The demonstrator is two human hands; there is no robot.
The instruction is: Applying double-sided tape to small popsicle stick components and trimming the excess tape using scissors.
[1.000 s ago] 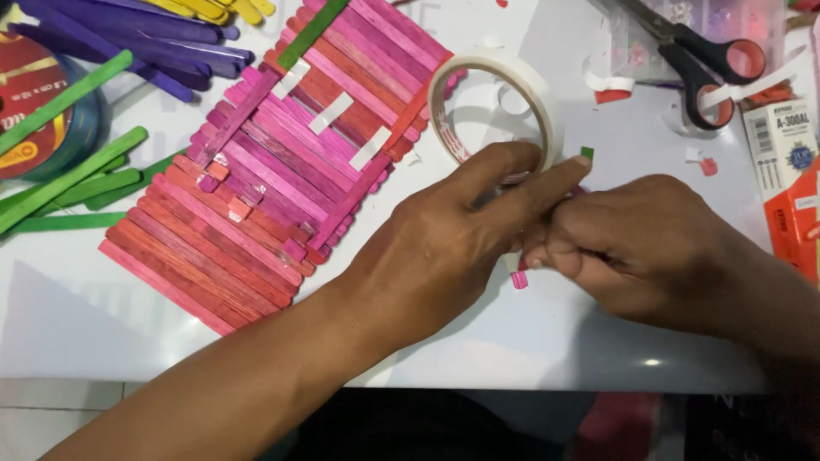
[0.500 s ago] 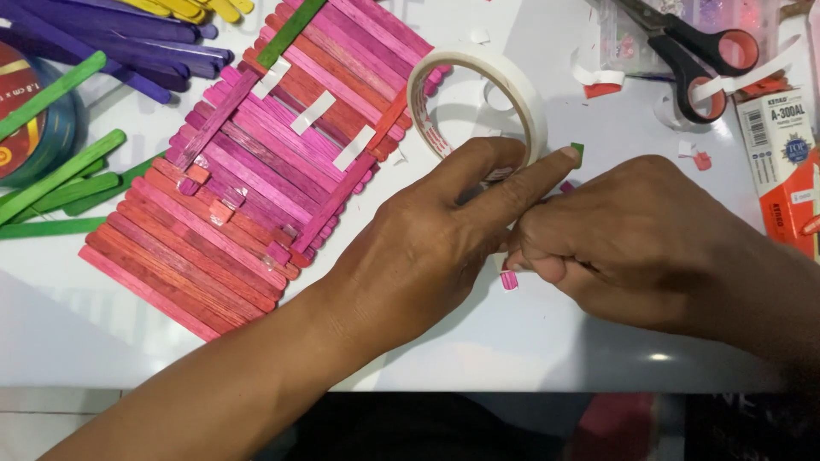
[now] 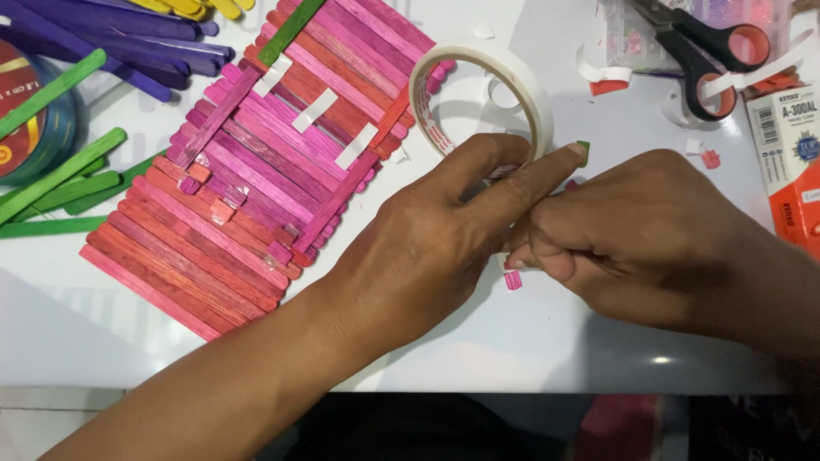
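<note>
Your left hand (image 3: 427, 248) and right hand (image 3: 632, 230) meet at the middle of the white table (image 3: 512, 350), fingers bunched together over a small bundle of craft sticks (image 3: 512, 277). Only a pink end shows below your right knuckles and a green tip (image 3: 583, 148) pokes out past your left forefinger; the rest is hidden in your grip. Your left fingers lie pressed along the bundle, your right fingers curl tight around it, pinching it shut.

It looks like you're holding the sticks together for taping. The tape roll (image 3: 483, 94) stands on edge just beyond your left fingertips, touching or nearly so, so a short reach would get it, but one hand has to let go and the bundle could slip.

The flat panel of pink and red sticks (image 3: 256, 188) lies just left of your wrist, close enough to nudge. Scissors (image 3: 696, 51) sit well apart at the far right, an orange packet (image 3: 790, 162) by your right forearm. The near table edge runs under your arms; open room is in front of your hands.
</note>
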